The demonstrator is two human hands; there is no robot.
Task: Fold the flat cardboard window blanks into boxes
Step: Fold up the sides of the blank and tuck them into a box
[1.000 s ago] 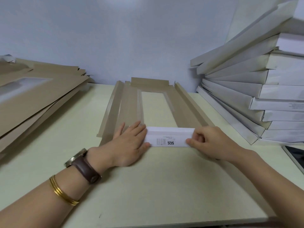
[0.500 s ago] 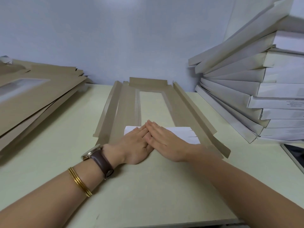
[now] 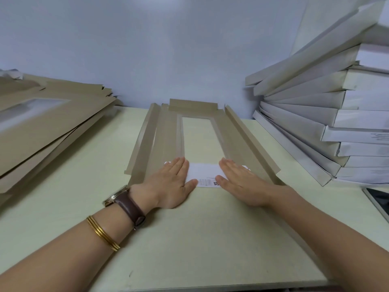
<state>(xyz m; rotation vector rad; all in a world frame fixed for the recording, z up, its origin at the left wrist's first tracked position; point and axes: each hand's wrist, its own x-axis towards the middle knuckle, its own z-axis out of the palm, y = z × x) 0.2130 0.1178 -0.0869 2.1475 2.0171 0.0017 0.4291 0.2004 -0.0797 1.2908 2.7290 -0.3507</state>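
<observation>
Left grip [image 3: 170,186] and right grip [image 3: 242,184], fingers straight, press the white flap [image 3: 203,172], partly hiding its print.

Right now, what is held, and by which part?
Nothing is held: left hand and right hand press flat on the white flap, one at each end.

So what we've got around the work: a pale cream table [image 3: 63,207] with a smooth top, its front edge showing along the bottom, and a tiny dark mark [image 3: 130,272] near that edge. Behind it there's a plain blue-grey wall [image 3: 168,49]. Far right, flat on the table, we see a dark-screened device [image 3: 379,201] with a light frame, cut off by the picture edge, so tablet or phone, we can't tell. On one wrist: a watch [image 3: 117,199] with a brown strap, and thin gold bangles [image 3: 103,232] just behind it.
</observation>
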